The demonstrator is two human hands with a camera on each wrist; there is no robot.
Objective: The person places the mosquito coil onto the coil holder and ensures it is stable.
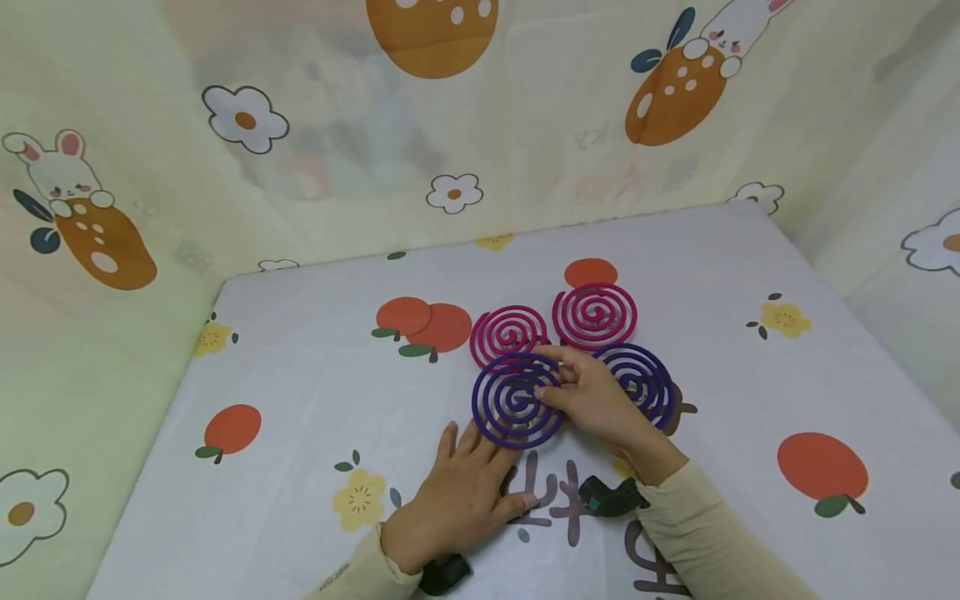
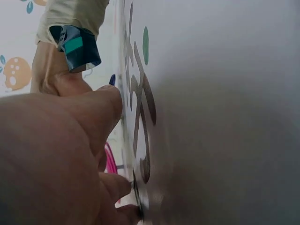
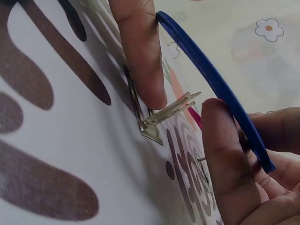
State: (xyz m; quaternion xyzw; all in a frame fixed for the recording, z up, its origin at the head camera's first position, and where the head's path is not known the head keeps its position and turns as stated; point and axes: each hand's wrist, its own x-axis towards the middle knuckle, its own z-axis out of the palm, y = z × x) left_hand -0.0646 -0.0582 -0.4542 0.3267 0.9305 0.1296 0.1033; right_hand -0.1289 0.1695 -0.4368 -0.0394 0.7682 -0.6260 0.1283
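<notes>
My right hand (image 1: 596,400) pinches a dark blue mosquito coil (image 1: 483,406) between thumb and fingers. Seen edge-on in the right wrist view, the blue coil (image 3: 201,65) slants above the table. Below it, a thin metal coil stand (image 3: 150,126) lies on the cloth with its prongs raised, apart from the coil. A left-hand finger (image 3: 140,56) touches this stand. In the head view my left hand (image 1: 468,492) rests on the table, fingers extended, fingertips partly hidden under the coil. The left wrist view shows the left hand (image 2: 51,154) close up, its fingertips at the cloth.
Behind the hands lie two pink coils (image 1: 486,337) (image 1: 596,287). Another blue coil (image 1: 663,371) lies right of the right hand, partly covered by it. A second metal stand (image 3: 204,171) shows farther off. Patterned cloth covers the table (image 1: 300,367) and hangs behind it.
</notes>
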